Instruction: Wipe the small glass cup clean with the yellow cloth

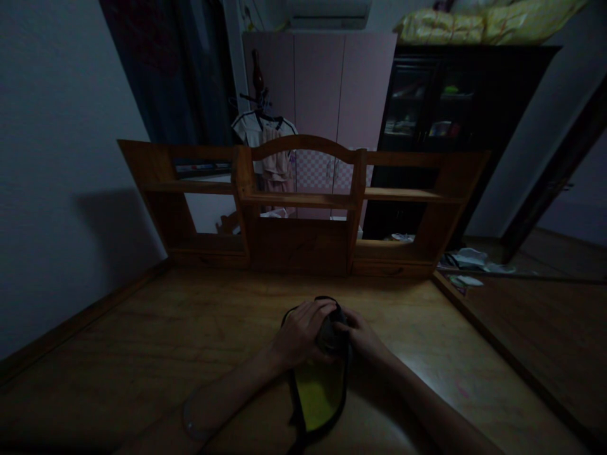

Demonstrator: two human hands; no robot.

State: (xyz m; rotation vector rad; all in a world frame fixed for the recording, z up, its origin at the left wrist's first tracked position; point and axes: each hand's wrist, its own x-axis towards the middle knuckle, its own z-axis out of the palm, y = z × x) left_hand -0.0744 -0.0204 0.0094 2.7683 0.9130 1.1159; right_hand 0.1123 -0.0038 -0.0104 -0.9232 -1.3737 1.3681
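Note:
On the wooden tabletop lies an opened case (321, 395) with a yellow inside and black edging. Over its far end my left hand (303, 328) is curled, fingers closed across the top of a dark, rounded object (331, 338). My right hand (360, 335) grips that same object from the right, its thumb pressed on the side. Dim light and my fingers hide much of the object, so its kind does not show. A black strap-like end (298, 436) of the case trails toward me.
A low wooden shelf unit (303, 201) stands along the table's far edge. The wall (71, 189) borders the left, and a raised wooden rim (493, 341) runs along the right. Beyond are a pink wardrobe (317, 88), a dark cabinet (497, 95) and hanging clothes (272, 145).

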